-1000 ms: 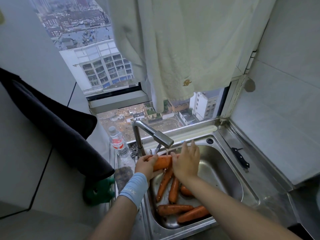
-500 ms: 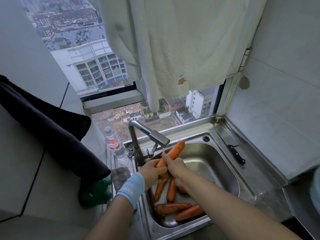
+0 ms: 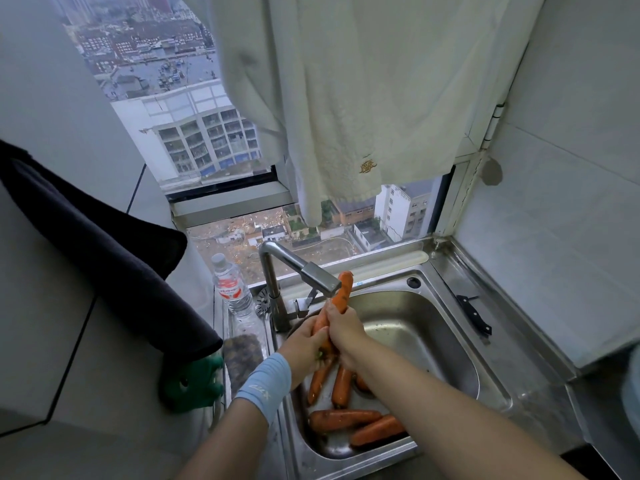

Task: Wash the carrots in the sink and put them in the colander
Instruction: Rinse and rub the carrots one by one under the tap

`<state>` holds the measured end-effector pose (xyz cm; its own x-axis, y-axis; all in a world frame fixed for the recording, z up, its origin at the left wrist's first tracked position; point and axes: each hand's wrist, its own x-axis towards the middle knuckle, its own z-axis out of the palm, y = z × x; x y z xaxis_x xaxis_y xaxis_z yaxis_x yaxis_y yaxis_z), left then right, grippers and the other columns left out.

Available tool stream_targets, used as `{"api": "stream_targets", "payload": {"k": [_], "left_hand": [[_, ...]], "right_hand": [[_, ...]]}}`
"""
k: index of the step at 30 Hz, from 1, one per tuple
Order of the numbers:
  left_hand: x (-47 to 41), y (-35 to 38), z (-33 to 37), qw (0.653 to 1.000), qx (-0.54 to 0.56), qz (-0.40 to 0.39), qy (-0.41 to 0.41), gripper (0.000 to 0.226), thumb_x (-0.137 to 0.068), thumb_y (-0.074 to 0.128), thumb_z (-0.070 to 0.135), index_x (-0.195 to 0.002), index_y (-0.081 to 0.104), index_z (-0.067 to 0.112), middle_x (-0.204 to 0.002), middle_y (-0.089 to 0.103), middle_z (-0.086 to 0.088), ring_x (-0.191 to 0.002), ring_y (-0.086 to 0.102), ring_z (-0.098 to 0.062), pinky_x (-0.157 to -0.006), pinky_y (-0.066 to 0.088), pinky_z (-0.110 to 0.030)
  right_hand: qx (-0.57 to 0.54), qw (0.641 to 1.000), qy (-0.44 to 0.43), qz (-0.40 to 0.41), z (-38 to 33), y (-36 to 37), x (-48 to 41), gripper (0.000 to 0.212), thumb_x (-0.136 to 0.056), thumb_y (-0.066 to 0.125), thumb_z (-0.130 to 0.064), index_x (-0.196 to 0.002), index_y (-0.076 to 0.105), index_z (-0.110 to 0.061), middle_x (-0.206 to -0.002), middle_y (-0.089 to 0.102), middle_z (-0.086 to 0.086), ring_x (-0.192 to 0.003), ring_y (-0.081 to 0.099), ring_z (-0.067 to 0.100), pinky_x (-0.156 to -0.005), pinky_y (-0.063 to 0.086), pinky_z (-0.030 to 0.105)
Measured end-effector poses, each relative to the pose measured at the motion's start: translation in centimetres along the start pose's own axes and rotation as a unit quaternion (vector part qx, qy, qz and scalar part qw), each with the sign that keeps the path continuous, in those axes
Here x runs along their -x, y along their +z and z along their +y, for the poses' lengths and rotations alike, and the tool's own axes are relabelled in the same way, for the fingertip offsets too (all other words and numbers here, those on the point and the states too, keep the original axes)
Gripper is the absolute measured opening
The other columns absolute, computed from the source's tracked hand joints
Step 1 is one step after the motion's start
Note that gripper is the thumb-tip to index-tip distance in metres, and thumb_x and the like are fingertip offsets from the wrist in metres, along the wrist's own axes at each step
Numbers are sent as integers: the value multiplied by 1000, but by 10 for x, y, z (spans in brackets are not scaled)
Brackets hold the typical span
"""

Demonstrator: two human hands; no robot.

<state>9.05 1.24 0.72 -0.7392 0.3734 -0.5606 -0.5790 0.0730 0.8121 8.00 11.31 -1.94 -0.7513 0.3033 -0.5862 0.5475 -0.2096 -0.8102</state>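
Gripping one carrot [image 3: 341,294] under the faucet [image 3: 311,271], both the left hand [image 3: 306,344] and right hand [image 3: 344,329] hold wet skin; slipping would probably drop it back into the sink [image 3: 433,327].

One wide-angle head-worn view looks down and forward, close over the sink [image 3: 420,329], toward the window [image 3: 207,150].

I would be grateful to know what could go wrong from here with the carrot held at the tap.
1. The left hand and right hand grip the carrot low down, its top beside the tap; it may slip or knock the spout.
2. No colander is in view, so it may land back among the other carrots in the sink.
3. A knife lies right of the sink; a blind reach there may meet it.
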Motion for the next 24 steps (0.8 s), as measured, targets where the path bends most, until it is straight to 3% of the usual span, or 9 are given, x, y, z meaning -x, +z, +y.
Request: {"api": "stream_targets", "payload": {"k": [3,8,11,13,15,19,21,24], "left_hand": [[0,0,0,1000,24,14,-11,30,-105,47,11,-133,53,19,-102,65,-11,-88,64,-22,-65,55,-30],[5,0,2,999,29,28,-2,30,-108,40,13,-130,57,23,-107,63,-11,-92,60,-23,-77,54,-36],[3,6,-2,999,-7,30,7,28,-107,43,17,-123,55,36,-101,67,-3,-90,62,-20,-91,53,-42],[4,12,-4,999,-28,32,10,30,-105,48,18,-124,55,40,-94,70,-1,-86,61,-22,-91,52,-46],[5,14,-5,999,0,39,-1,27,-105,48,17,-116,58,39,-94,70,-5,-88,62,-26,-93,52,-51],[4,7,-6,997,-6,66,-30,15,-103,53,30,-116,61,30,-107,67,-14,-96,66,-34,-94,55,-56],[1,4,-3,993,-62,81,-55,27,-100,55,44,-118,62,25,-109,68,-15,-100,67,-38,-86,58,-57],[1,4,1,984,-56,122,-114,44,-96,50,60,-97,61,18,-101,69,-16,-91,68,-35,-70,61,-46]], "right_hand": [[30,998,-14,44,1,5,-1,43,-101,48,-46,-127,59,-13,-113,71,10,-108,67,29,-103,52,49],[-50,995,22,-79,6,-7,1,35,-98,63,-29,-130,56,-16,-114,72,13,-104,71,31,-95,58,52],[-20,1000,18,-5,5,-7,1,49,-95,61,-49,-129,56,-13,-111,72,12,-101,70,31,-95,57,50],[-7,997,30,68,2,-5,-2,55,-98,54,-55,-125,56,-7,-112,70,15,-103,68,33,-98,55,48],[15,994,59,90,-4,-4,-2,71,-94,44,-68,-128,55,-6,-115,68,17,-104,67,36,-100,53,50],[84,989,81,93,-5,-10,-10,74,-100,25,-69,-143,42,-10,-133,60,21,-119,60,40,-107,46,52],[116,989,75,56,-3,-8,-4,69,-102,29,-64,-144,42,-10,-133,59,20,-119,59,38,-107,46,48],[88,996,18,-25,-1,-5,6,49,-105,45,-48,-140,45,-13,-118,65,10,-104,64,24,-94,49,36]]}}
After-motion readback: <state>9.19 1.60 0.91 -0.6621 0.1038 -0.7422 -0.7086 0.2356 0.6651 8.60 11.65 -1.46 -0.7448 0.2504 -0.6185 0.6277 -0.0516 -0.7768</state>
